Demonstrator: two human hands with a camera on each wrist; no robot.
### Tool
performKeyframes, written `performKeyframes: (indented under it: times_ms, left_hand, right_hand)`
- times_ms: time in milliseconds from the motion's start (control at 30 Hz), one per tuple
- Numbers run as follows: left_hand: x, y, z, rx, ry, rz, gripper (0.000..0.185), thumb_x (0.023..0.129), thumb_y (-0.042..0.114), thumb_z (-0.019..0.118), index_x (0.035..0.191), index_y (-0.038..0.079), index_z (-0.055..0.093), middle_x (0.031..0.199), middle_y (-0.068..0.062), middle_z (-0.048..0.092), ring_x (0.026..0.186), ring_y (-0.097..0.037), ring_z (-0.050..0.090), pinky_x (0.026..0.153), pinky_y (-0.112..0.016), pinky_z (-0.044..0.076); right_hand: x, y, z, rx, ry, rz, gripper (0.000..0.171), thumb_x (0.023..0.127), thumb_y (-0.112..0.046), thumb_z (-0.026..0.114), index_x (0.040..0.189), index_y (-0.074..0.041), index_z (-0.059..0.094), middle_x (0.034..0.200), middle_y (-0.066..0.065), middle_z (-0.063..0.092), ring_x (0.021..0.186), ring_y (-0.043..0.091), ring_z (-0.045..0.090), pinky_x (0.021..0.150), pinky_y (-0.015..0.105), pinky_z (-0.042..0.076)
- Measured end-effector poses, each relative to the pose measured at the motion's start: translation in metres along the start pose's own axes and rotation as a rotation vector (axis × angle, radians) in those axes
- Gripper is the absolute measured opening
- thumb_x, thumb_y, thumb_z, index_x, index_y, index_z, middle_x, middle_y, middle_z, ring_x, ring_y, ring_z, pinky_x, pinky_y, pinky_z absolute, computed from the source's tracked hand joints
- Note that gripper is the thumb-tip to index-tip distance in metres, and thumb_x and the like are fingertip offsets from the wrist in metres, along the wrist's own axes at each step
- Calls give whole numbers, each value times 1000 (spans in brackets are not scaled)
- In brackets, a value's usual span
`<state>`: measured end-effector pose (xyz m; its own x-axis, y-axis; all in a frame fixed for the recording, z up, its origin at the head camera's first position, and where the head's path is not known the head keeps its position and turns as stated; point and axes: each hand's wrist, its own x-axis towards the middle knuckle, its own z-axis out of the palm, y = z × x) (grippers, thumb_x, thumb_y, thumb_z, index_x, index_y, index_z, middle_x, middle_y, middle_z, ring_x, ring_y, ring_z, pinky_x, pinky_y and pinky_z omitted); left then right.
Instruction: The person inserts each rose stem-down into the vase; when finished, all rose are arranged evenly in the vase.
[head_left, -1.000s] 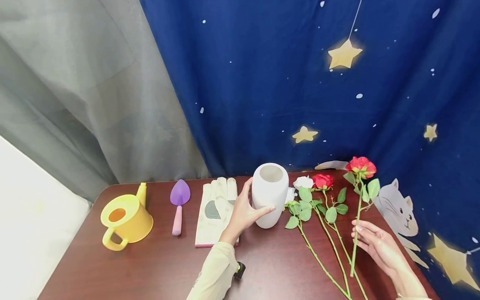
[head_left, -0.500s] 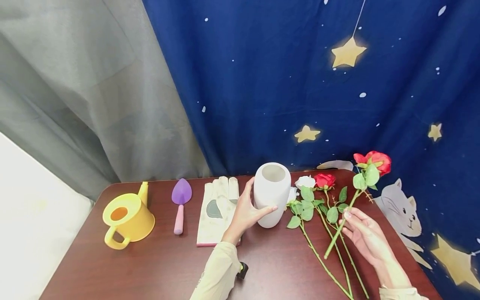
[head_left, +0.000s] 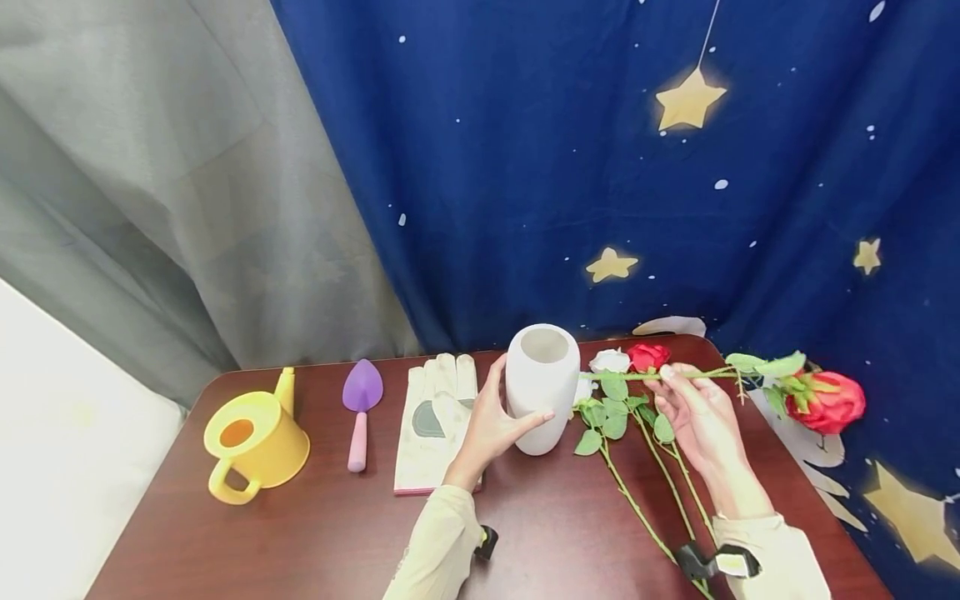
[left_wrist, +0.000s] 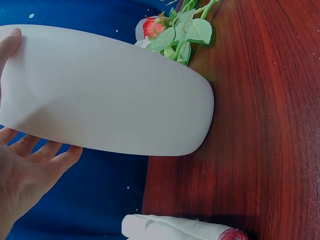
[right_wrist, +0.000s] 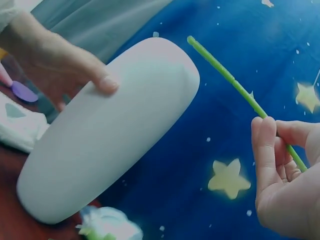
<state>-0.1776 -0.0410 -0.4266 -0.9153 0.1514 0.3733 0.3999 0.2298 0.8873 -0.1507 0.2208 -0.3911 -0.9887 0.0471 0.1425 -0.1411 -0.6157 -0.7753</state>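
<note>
My left hand [head_left: 491,421] is curled round the side of a white vase [head_left: 542,387] that stands upright on the dark wooden table [head_left: 315,525]; the left wrist view shows the vase [left_wrist: 105,95] against my palm [left_wrist: 25,170]. My right hand [head_left: 693,408] pinches the green stem of a red rose [head_left: 825,400], held level above the table with the bloom to the right and the cut end pointing at the vase's rim. In the right wrist view the stem [right_wrist: 240,90] ends just past the vase [right_wrist: 105,135]. A white rose [head_left: 609,361] and another red rose [head_left: 647,356] lie on the table.
To the left of the vase lie a pair of white gardening gloves [head_left: 435,421], a purple trowel [head_left: 360,408] and a yellow watering can [head_left: 251,437]. A blue starry curtain [head_left: 600,167] and a grey curtain [head_left: 150,183] hang close behind the table.
My right hand has lifted the red rose off the table and swung it from upright to level, bloom now far right, stem end near the vase. The left hand has stayed on the vase.
</note>
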Motion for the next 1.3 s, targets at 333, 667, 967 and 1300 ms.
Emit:
performKeyframes:
  times_ms: [333,667,967,1300]
  left_hand:
    - [1,-13,2,14,1,-25,91,64,18,86,139,11,35,130,-7,50,112,-23,51,93,-43,41]
    - [4,-32,5,47,10,-15,93,63,35,86,139,22,34,129,4,49,111,-14,51,92,-37,43]
    - [5,-31,5,56,10,-7,93,62,37,86,138,25,34,128,7,49,112,-17,50,92,-37,42]
    - [4,-32,6,48,7,-4,93,62,35,86,138,22,34,129,2,50,112,-17,51,92,-38,43]
  right_hand:
    - [23,-10,30,-102,-7,-52,15,93,-1,53,86,-6,65,78,7,65,75,16,67,66,22,52]
    - [36,-13,41,-277,50,-100,5,89,-2,60,86,-5,63,79,5,65,64,15,65,57,23,53]
    - [48,-10,54,-469,44,-112,9,86,-5,65,84,-5,57,71,2,63,60,12,62,56,23,53]
    - [57,-12,71,-674,-35,-83,12,88,-6,62,91,-3,51,81,4,60,66,11,60,56,24,52]
